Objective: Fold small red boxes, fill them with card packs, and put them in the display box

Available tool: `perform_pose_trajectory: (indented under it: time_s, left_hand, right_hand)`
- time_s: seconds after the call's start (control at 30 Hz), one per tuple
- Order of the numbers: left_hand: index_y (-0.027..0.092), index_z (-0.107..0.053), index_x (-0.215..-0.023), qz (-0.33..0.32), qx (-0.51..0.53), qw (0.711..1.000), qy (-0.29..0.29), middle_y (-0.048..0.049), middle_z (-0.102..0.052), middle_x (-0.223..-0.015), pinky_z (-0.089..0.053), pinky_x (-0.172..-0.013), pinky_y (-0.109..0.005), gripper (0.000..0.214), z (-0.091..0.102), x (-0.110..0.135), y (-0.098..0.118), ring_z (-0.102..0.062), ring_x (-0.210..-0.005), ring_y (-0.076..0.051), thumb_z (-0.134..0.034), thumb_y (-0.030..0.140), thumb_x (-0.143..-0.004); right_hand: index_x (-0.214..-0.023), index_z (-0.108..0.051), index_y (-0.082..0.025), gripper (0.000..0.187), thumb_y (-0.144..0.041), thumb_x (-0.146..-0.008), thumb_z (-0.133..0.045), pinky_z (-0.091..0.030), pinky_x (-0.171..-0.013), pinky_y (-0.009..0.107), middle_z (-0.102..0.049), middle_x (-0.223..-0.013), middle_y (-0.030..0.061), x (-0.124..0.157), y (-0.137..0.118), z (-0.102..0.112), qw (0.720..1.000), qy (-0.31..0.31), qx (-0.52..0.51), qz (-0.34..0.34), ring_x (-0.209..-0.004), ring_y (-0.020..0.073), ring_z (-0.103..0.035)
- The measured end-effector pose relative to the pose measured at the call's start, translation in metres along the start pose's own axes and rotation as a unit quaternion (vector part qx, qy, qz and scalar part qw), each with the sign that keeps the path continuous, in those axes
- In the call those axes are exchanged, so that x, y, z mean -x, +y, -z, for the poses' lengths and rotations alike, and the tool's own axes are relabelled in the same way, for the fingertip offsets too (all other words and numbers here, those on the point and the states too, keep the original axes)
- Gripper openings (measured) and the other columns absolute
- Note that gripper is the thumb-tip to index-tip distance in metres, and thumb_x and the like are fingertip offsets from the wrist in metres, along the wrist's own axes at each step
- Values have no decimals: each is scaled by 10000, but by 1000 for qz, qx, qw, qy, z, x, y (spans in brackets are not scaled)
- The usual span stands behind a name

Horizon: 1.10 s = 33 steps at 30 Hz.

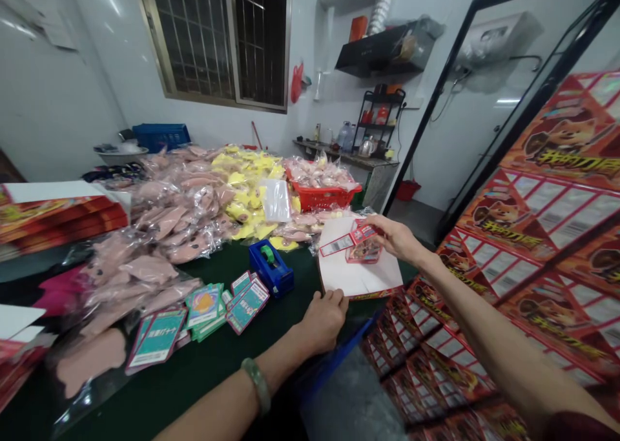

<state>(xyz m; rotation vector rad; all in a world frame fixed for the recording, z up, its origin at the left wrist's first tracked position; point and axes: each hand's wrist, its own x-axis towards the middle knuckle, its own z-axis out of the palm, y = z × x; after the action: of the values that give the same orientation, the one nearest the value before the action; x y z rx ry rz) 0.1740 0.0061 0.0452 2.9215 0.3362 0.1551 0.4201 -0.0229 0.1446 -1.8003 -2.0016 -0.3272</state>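
Note:
My right hand [394, 237] pinches a narrow red-and-white printed card strip [339, 242] over a white board [372, 276]. Under the strip, a small clear-topped red printed packet [364, 252] lies on the board. The board's near edge shows red print. At its near left corner, my left hand [325, 318] is closed with fingers curled against or beside the edge; what they hold, if anything, is hidden. A green bangle circles my left wrist. Left of the board stands a blue tape dispenser [271, 270] with green tape, beside teal-and-purple cards [247, 305].
Bagged pink plush pieces [165, 215] and yellow ones [247, 189] cover the table's far side, with a red basket [324, 199] of more behind. Red printed boxes [62, 215] are piled at left. Printed display sheets [523, 228] rise close on my right, beside a black frame.

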Motion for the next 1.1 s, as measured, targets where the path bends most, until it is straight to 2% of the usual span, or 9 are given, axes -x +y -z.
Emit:
perform_pose_trajectory:
  time_s: [0.2,0.37,0.5,0.6,0.73,0.83,0.97,1.03,1.1]
  left_hand:
    - [112,-405,-1225,-11,-25,1000,4,-170,-505,-1120,-442,-810,-417,576,-4,3,6,-490,-1002,-284,-556,173,-673]
    - [90,-407,-1206,-27,-37,999,15,-172,-498,-1103,-454,-772,-408,654,-12,3,10,-492,-967,-288,-628,196,-600]
    - [85,-454,-1154,-33,-41,998,23,-161,-524,-1040,-454,-748,-396,562,-12,6,15,-510,-938,-280,-621,231,-638]
    - [134,-439,-1195,-24,-44,998,33,-142,-529,-1072,-444,-771,-395,551,3,21,22,-484,-1047,-296,-602,278,-688]
    - [132,-433,-1213,-2,-56,987,148,-176,-473,-1237,-422,-791,-429,438,48,83,17,-398,-1197,-337,-480,267,-799]
    - [148,-558,-994,107,-46,982,146,-95,-625,-959,-418,-797,-415,231,87,169,1,-582,-853,-223,-475,265,-812]
    - [172,-602,-1039,400,-134,878,226,-127,-640,-1053,-384,-866,-456,268,119,309,-39,-568,-1003,-271,-433,193,-833]
    - [179,-619,-1061,523,-209,795,225,-151,-607,-1152,-350,-889,-524,288,122,368,-59,-467,-1165,-346,-433,248,-853]
    - [203,-596,-1148,596,-241,740,196,-171,-541,-1246,-347,-859,-576,376,115,411,-72,-349,-1248,-417,-484,380,-835]
  right_hand:
    - [-1190,-548,-227,327,-254,-881,-445,-439,-762,318,-610,-1143,106,-25,-24,-18,991,-52,118,-31,-968,233,-579]
    - [-1271,-473,-146,439,-85,-864,-320,-312,-959,506,-452,-1346,208,-34,-41,-58,977,-21,197,-73,-1247,329,-380]
    - [-1330,-406,-84,522,-93,-808,-410,-291,-1003,497,-386,-1400,229,-22,-42,-68,979,-6,196,-51,-1297,344,-341]
    - [-1324,-414,-42,573,-177,-774,-503,-374,-920,474,-467,-1301,291,-14,-38,-60,987,14,159,-19,-1205,366,-459]
    - [-1363,-319,31,634,-259,-813,-442,-399,-837,486,-419,-1255,409,-35,-53,-56,988,126,94,0,-1206,384,-463]
    - [-1256,-506,-115,474,-276,-815,-444,-425,-847,452,-589,-1128,283,-59,-127,-65,972,226,-31,58,-1086,329,-568]
    - [-1002,-628,-182,266,-293,-861,-433,-488,-813,374,-693,-969,109,-89,-299,-88,953,72,-251,151,-864,223,-651]
    - [-1091,-587,-171,318,-213,-900,-337,-463,-847,333,-670,-1068,97,-104,-387,-105,947,-68,-259,179,-955,193,-628]
    - [-1078,-588,-158,296,-197,-886,-366,-454,-806,329,-694,-979,103,-117,-460,-124,943,-121,-245,192,-907,209,-640]
